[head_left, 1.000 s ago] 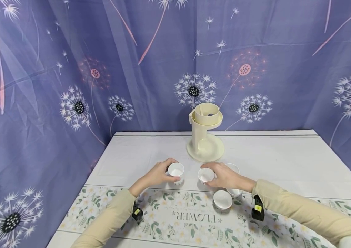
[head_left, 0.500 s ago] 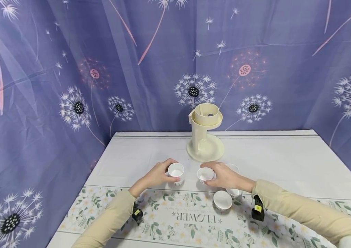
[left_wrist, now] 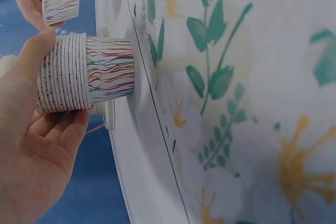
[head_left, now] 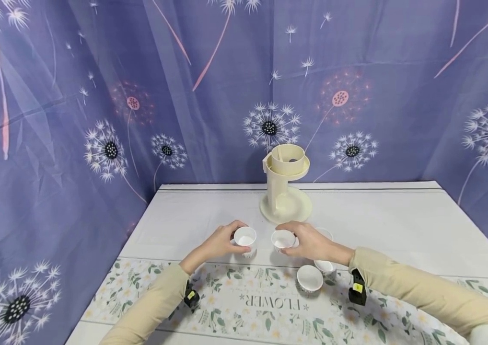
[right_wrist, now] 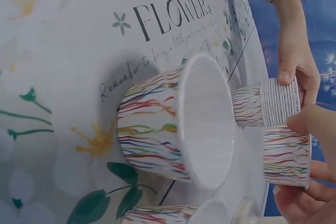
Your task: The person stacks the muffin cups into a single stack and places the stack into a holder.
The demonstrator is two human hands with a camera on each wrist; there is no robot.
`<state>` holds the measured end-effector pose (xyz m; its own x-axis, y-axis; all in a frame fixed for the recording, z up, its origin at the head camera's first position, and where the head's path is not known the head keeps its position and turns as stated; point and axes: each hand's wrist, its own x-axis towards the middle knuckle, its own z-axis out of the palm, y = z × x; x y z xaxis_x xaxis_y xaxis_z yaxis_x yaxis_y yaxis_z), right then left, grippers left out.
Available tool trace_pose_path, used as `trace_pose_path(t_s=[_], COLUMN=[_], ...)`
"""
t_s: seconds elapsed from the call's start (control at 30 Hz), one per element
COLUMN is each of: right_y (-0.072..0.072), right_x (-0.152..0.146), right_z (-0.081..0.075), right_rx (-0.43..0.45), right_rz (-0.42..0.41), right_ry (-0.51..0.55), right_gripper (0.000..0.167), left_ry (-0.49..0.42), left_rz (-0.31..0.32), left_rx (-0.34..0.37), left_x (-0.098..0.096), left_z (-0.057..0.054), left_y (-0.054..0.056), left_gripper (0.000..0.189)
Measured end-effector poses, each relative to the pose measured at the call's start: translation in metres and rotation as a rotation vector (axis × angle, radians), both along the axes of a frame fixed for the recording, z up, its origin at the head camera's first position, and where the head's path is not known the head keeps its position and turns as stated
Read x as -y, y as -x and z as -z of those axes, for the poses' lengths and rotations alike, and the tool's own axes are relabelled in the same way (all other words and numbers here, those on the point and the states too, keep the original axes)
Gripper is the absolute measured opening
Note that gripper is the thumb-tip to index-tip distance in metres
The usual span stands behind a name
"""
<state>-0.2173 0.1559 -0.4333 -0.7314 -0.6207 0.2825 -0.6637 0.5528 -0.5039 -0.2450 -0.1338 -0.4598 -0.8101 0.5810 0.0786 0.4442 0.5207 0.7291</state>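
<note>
My left hand (head_left: 222,241) grips a stack of nested white paper cups (left_wrist: 84,73) printed with wavy coloured lines, thumb on one side and fingers on the other. The stack stands upright on the table, its many rims showing in the left wrist view. To its right, my right hand (head_left: 310,242) pinches a single paper cup (head_left: 283,239) of the same pattern, mouth up. This cup looks raised off the table in the left wrist view. Near the right wrist sit loose cups: one in front (right_wrist: 152,129), one (head_left: 325,267) partly under the wrist, and one (head_left: 324,233) behind the hand.
A cream plastic stand (head_left: 276,191) with a round base and a ring-shaped top stands behind the hands. The white table (head_left: 377,220) bears a floral runner (head_left: 226,306) along its front. A purple dandelion-print curtain (head_left: 226,120) hangs behind and at the left.
My right hand has moved a little left and away from me with its cup, closer to the stack. The left hand, the stack and the loose cups have stayed put.
</note>
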Motion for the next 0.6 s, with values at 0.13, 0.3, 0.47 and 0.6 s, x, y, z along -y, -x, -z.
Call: trace_pose_path(t_s=[0.13,0.3,0.47,0.6], right_y=[-0.0006,-0.0013,-0.0012,-0.0001], right_x=[0.0023,0.0054,0.0075,0.0094], right_z=[-0.0022,-0.0063,-0.0056,-0.0045], right_rx=[-0.029,-0.050,-0.052,-0.071], right_rz=[0.007,0.014,0.019,0.016], right_ry=[0.019,0.028,0.026,0.049], right_gripper=[0.050,0.049,0.050,0.050], left_ry=[-0.002,-0.012,-0.021,-0.022], left_rz=[0.005,0.010,0.010,0.006], left_rx=[0.004,0.003,0.002,-0.010], left_x=[0.0001,0.0006,0.0008,0.0010], left_z=[0.0006,0.0015,0.0021,0.0037], left_y=[0.0004,0.0010,0.0006,0.0008], left_gripper=[0.060,0.059,0.058,0.057])
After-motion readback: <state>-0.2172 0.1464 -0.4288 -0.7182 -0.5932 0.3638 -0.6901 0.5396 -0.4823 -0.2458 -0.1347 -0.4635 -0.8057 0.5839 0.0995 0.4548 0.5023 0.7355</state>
